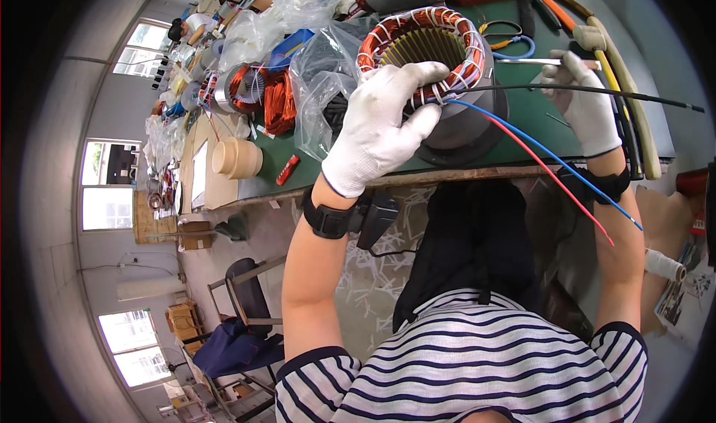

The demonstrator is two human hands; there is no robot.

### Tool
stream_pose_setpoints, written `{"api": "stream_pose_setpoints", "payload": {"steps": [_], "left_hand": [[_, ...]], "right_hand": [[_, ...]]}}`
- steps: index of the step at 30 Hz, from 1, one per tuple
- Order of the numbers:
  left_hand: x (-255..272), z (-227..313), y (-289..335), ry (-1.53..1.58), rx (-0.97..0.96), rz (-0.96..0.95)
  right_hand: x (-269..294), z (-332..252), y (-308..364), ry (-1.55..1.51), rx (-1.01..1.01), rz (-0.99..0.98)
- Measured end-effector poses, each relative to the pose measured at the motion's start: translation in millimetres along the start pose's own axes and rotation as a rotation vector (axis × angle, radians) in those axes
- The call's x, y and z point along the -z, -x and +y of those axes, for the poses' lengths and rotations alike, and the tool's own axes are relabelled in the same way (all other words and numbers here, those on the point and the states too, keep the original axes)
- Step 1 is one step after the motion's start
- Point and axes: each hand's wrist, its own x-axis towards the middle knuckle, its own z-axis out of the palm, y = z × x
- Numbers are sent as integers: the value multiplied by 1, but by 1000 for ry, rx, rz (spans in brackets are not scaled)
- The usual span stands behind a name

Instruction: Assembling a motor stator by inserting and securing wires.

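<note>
A ring-shaped motor stator [471, 57] with copper-red windings, white lacing and yellowish slot liners stands near the bench edge on a grey round base [459, 136]. My left hand [384, 117], in a white glove, grips the near-left side of its winding, thumb and fingers bent over the rim. Red [552, 173] and blue [570, 175] leads hang from the stator toward me. A black lead [634, 95] runs right, crossing in front of my right hand [585, 102]. That gloved hand is closed, with a white stick-like tool [518, 61] passing between its fingers.
Blue-handled scissors [522, 48] lie behind the stator. Yellow and black tubes [623, 117] line the bench's right side. Left are clear plastic bags [317, 80], copper coils [280, 102], a cream-coloured tub [237, 158] and a red cutter [287, 169]. A chair [250, 296] stands below left.
</note>
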Motion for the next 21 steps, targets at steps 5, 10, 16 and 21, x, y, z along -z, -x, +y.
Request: {"api": "stream_pose_setpoints", "payload": {"steps": [5,10,16,21], "left_hand": [[-6,2,2,-125,-97,101],[-14,6,0,-63,-99,175],[-17,4,0,-34,-221,182],[-14,13,2,99,31,206]], "right_hand": [[-41,26,30,1487,149,369],[-121,23,36,933,185,120],[-131,-4,-1,1188,207,-152],[-154,-12,-19,1410,347,-270]]}}
